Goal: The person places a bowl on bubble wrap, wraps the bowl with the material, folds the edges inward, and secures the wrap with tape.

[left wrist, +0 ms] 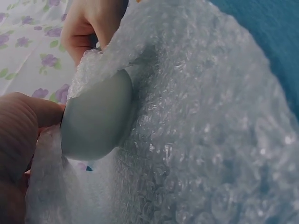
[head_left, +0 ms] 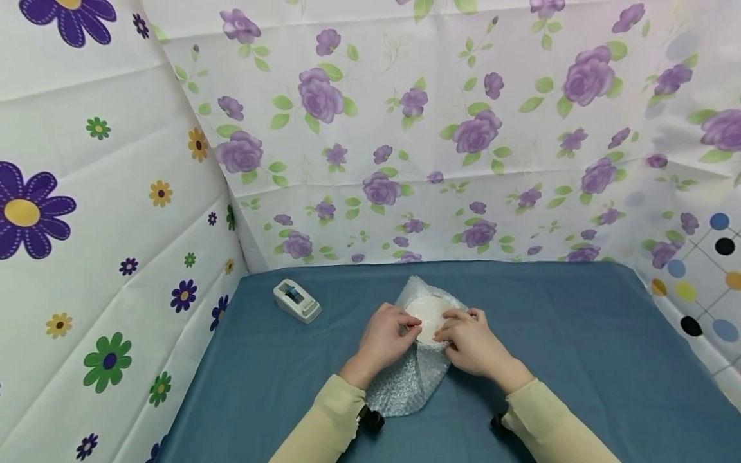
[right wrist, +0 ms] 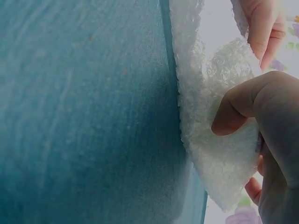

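A pale round bowl (head_left: 427, 315) sits on a sheet of bubble wrap (head_left: 405, 386), near the middle of the table. In the left wrist view the smooth curved side of the bowl (left wrist: 98, 119) shows between folds of wrap (left wrist: 201, 116). My left hand (head_left: 389, 337) pinches the bowl's left rim with bent finger and thumb. On the other side, my right hand (head_left: 471, 341) holds wrap against the bowl, fingers over the rim. The right wrist view shows its thumb (right wrist: 233, 114) pressed on the wrap (right wrist: 219, 154); its other fingers are partly hidden behind.
A white tape dispenser (head_left: 297, 300) with a blue part inside lies at the table's back left. Blue-grey cloth (head_left: 579, 334) covers the table. Flowered sheets (head_left: 359, 141) hang behind it and at both sides.
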`<state>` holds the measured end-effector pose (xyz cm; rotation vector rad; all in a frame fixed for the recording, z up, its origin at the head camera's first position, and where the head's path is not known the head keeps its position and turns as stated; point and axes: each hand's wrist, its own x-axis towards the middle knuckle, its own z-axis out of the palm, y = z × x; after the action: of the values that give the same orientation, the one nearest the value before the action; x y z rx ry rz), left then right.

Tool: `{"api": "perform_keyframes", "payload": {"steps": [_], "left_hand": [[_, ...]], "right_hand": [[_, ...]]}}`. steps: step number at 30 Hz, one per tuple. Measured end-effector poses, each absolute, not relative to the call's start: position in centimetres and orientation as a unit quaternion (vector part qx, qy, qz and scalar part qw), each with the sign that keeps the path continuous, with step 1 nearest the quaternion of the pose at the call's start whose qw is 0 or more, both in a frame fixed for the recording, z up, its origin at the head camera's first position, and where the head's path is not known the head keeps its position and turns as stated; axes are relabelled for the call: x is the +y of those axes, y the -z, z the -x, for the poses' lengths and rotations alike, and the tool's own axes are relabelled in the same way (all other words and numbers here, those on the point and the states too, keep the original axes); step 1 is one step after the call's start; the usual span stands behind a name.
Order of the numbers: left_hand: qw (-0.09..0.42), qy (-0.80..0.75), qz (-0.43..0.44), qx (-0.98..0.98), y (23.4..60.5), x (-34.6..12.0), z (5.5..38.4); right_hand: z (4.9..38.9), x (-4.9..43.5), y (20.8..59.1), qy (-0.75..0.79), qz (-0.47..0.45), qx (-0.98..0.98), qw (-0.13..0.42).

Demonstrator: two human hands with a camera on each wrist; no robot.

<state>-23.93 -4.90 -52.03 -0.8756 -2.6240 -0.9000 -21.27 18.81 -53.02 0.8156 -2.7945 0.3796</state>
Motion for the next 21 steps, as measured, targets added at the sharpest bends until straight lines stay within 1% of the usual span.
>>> {"api": "perform_keyframes", "payload": {"steps": [4,9,13,18,21], "left_hand": [[0.133,0.276,0.310,-0.900,52.02,-4.85,23.79],[0.144,0.230,0.348,-0.898,51.92,-5.00,23.87],[0.124,0.209,0.371,-0.896,51.79,-5.31,23.87],[0.091,0.215,0.380,-0.895,51.92,-5.63,23.97],[0.079,0.220,0.383,-0.894,51.98,-5.65,24.13]], "right_hand": [[21.31,18.96,52.78,-0.134,-0.282,-0.946,0.091],[21.45,19.31,52.51,-0.134,-0.301,-0.940,0.085],[21.52,19.54,52.39,-0.129,-0.315,-0.936,0.088],[21.59,19.61,52.38,-0.120,-0.321,-0.934,0.097],[21.67,19.69,52.35,-0.116,-0.323,-0.933,0.110]]}}
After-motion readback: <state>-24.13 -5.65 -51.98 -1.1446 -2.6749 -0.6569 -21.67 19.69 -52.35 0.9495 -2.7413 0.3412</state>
